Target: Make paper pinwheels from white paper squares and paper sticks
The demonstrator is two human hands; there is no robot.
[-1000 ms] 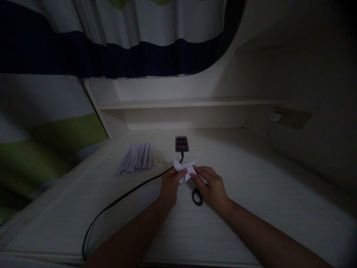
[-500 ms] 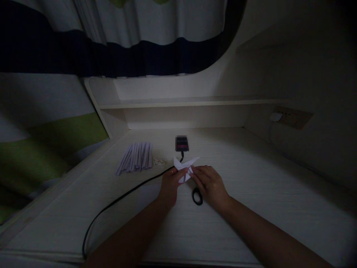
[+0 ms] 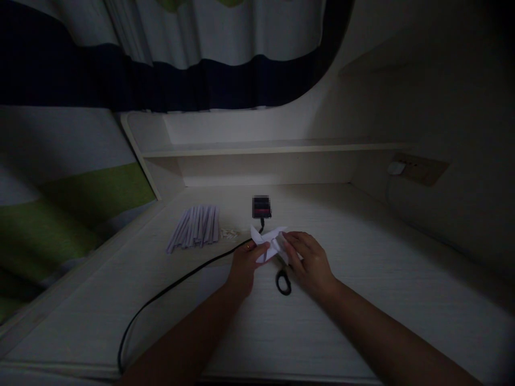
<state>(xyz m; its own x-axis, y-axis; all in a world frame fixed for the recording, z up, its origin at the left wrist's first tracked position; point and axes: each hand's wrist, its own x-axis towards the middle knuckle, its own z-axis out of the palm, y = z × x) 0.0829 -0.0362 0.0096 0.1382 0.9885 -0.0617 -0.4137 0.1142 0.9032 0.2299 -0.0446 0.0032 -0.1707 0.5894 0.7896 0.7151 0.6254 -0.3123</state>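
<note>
A: At centre frame, what's held?
B: The left hand and right hand both pinch a folded white paper shape just above the desk. Press creases firmly along edges.
A: Textures?
B: Thin crisp paper, pointed flaps; pale strips left; glossy black scissors below.

A black cable runs across the pale wooden desk from its near left edge up toward the fingers. Just beyond the fingers, a small dark device stands where the cable ends. Left of the fingers and farther back lies a fanned bundle of pale paper strips, with a little heap of white scraps beside it. Right of the fingers, well apart, a white plug sits in a wall socket. A shelf and striped curtain lie behind.
</note>
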